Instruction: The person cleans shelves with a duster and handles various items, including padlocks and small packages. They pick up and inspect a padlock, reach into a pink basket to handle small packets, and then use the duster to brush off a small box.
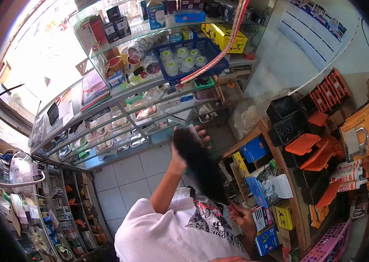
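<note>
A dark, fluffy black duster (202, 163) stretches diagonally in front of the white shirt. At its lower end my right hand (242, 218) is closed round a reddish handle. Up at the other end is my left hand (179, 150), its palm turned up and its fingertips curled round the far side of a pale, flat thing. The black bristles lie over this thing and over most of that palm, so what it is cannot be made out.
Ahead stands a glass-topped display counter (132, 111) with a blue basket (173, 78) of round tubs. Shelves (280, 166) with boxes and black bins are on the right. Racks of small goods (62, 214) stand at the left. A red-and-white cord (232, 39) hangs in front.
</note>
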Demonstrator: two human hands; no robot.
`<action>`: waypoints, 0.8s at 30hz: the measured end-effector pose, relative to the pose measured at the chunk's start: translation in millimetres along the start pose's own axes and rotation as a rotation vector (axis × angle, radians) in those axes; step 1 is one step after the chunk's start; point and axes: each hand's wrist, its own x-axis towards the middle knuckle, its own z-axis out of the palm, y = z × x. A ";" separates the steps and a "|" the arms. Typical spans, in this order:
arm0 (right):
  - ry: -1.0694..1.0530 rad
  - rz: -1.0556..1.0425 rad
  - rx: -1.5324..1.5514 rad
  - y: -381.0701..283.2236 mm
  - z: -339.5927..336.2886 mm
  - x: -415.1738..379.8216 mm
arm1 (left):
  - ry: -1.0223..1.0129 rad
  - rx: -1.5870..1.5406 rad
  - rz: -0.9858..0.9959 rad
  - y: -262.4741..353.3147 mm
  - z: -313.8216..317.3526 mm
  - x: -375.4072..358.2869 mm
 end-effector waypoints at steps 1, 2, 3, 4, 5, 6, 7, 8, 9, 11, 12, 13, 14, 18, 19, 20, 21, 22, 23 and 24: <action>0.022 -0.015 -0.006 -1.2 6.9 -0.4 | -0.085 -0.083 -0.003 0.0 -1.4 -5.8; 0.046 -0.034 -0.011 -1.9 12.1 1.0 | -0.129 -0.142 -0.015 0.9 -5.2 -7.4; 0.060 0.000 -0.041 -8.1 -7.3 1.9 | -0.084 -0.135 -0.002 -15.7 3.2 7.2; 0.054 0.042 -0.026 -6.0 -2.1 3.0 | -0.008 -0.090 0.011 -11.6 17.8 4.8; 0.050 0.085 -0.013 -4.6 2.3 3.5 | 0.068 -0.047 0.023 -9.2 25.7 3.0; 0.039 0.066 0.019 -5.3 7.7 3.3 | -0.184 0.016 0.022 -4.8 -0.6 8.5; 0.031 0.045 0.047 -8.6 11.7 3.7 | -0.109 -0.020 0.037 -12.3 -24.7 7.7; 0.026 0.023 0.072 -11.5 12.6 4.4 | -0.160 -0.084 0.024 -14.1 -23.6 5.4; 0.051 0.012 0.051 -11.9 12.1 7.0 | -0.211 -0.147 0.011 -13.5 -18.6 3.1; 0.102 -0.004 0.016 -7.0 12.9 11.2 | -0.066 0.051 0.002 -5.8 13.9 -0.2; 0.057 0.005 0.023 -2.3 12.1 10.6 | -0.006 -0.020 0.021 -8.8 18.6 -0.3; 0.012 0.012 0.028 2.8 9.2 9.4 | -0.062 -0.039 0.025 -10.6 10.7 0.1; -0.030 0.019 0.036 5.9 8.5 7.6 | -0.117 -0.058 0.026 -13.3 -5.6 -1.0; 0.058 0.097 0.044 -8.3 16.5 4.1 | -0.191 -0.002 0.016 -3.9 -8.4 5.5; 0.004 0.140 0.046 -10.8 15.9 1.9 | 0.002 -0.062 -0.003 -6.8 0.9 0.2; -0.049 0.180 0.047 -12.3 14.6 -1.0 | -0.031 -0.045 0.017 -12.9 -10.9 -2.6; -0.013 0.091 0.047 -10.2 14.2 -3.7 | -0.068 -0.029 0.035 -18.1 -21.8 -3.3; 0.026 0.000 0.046 -6.3 16.0 -4.2 | -0.187 -0.104 -0.033 -14.2 -9.4 -4.1; 0.065 -0.093 0.041 -4.9 18.5 -3.5 | -0.106 -0.057 -0.021 -13.2 2.9 -1.0; 0.169 -0.118 0.040 -15.4 28.3 -1.9 | -0.021 -0.007 -0.011 -13.5 13.5 0.5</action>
